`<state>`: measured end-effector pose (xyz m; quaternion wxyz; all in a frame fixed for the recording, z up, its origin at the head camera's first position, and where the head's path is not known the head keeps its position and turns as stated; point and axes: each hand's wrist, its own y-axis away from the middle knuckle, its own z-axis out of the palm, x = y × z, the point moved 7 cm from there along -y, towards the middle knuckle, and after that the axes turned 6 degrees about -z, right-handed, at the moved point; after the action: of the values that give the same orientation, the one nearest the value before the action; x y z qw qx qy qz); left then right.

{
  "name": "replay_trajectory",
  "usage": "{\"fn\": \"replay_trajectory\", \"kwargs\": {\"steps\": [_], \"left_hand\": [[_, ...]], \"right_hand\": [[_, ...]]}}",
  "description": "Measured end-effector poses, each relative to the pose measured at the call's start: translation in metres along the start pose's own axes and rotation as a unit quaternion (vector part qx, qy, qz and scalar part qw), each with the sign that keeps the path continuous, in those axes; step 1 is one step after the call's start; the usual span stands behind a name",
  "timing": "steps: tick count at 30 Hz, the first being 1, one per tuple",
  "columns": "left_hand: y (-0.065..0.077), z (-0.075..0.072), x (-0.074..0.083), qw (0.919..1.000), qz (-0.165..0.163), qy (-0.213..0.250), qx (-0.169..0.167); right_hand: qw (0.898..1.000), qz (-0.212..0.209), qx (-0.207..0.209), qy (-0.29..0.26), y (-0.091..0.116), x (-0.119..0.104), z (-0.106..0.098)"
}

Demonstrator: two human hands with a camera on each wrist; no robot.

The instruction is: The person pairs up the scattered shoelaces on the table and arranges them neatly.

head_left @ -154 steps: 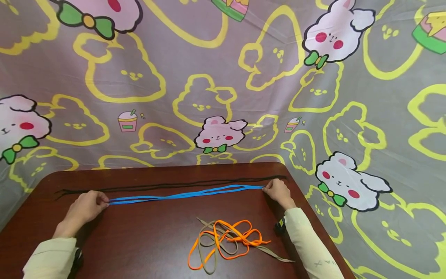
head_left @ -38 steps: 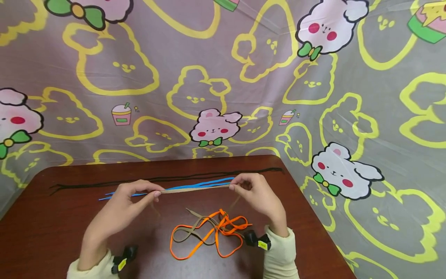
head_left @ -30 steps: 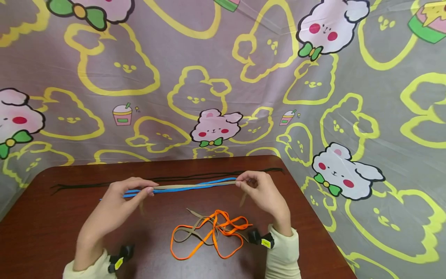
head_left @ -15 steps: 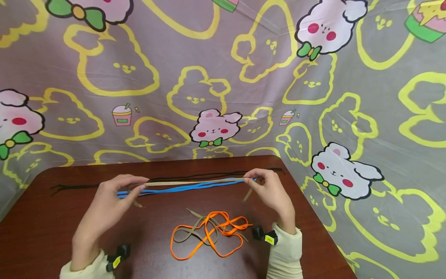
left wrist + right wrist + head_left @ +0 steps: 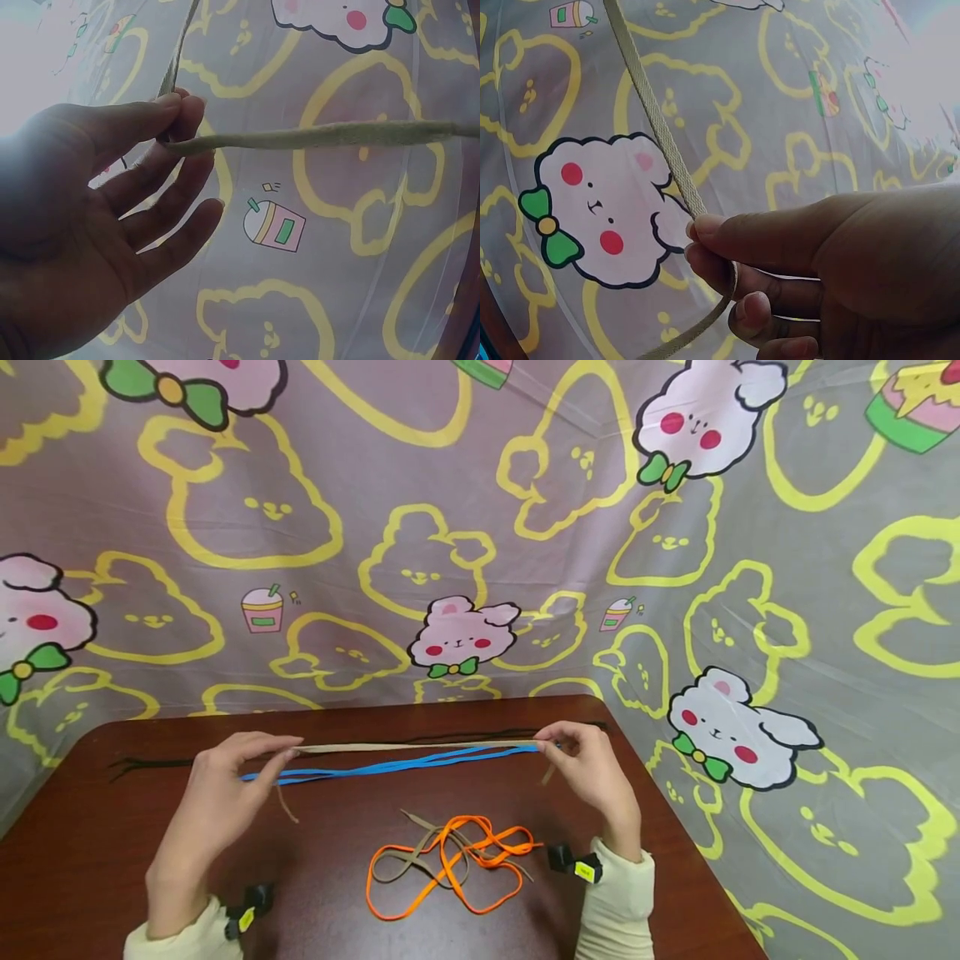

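A flat beige shoelace [image 5: 405, 747] is stretched nearly level between my two hands, above the table. My left hand [image 5: 217, 793] pinches it between thumb and forefinger, and a short tail hangs below the fingers. In the left wrist view the beige shoelace [image 5: 322, 137] runs off to the right while the other fingers fan out loosely. My right hand [image 5: 588, 772] pinches the opposite side, where another tail dangles. The right wrist view shows its thumb and fingertips gripping the shoelace [image 5: 660, 120]. Just below, in the head view, blue shoelaces [image 5: 397, 767] lie straight across the table.
Black laces [image 5: 153, 763] lie along the table's back, partly hidden behind the hands and the beige lace. Nearer the front, an orange shoelace [image 5: 420, 893] lies tangled with another beige shoelace [image 5: 390, 878]. A printed cloth [image 5: 352, 468] hangs behind the table [image 5: 337, 893].
Earlier both hands held the ends of the blue laces on the table. Since then one beige lace has left the tangle; my hands have slid apart along it, lengthening the stretched part.
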<state>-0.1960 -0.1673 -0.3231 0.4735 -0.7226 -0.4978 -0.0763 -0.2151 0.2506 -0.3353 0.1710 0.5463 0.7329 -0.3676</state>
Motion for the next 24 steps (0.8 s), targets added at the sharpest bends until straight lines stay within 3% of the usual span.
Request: {"fn": "replay_trajectory", "kwargs": {"steps": [7, 24], "left_hand": [[0.000, 0.000, -0.007, 0.9998, -0.017, -0.010, -0.005], [0.005, -0.008, -0.036, 0.9975, -0.069, -0.005, -0.010]], "right_hand": [[1.000, 0.015, -0.001, -0.013, 0.000, 0.005, -0.002], [0.998, 0.045, 0.027, 0.034, 0.002, 0.024, -0.007]]}}
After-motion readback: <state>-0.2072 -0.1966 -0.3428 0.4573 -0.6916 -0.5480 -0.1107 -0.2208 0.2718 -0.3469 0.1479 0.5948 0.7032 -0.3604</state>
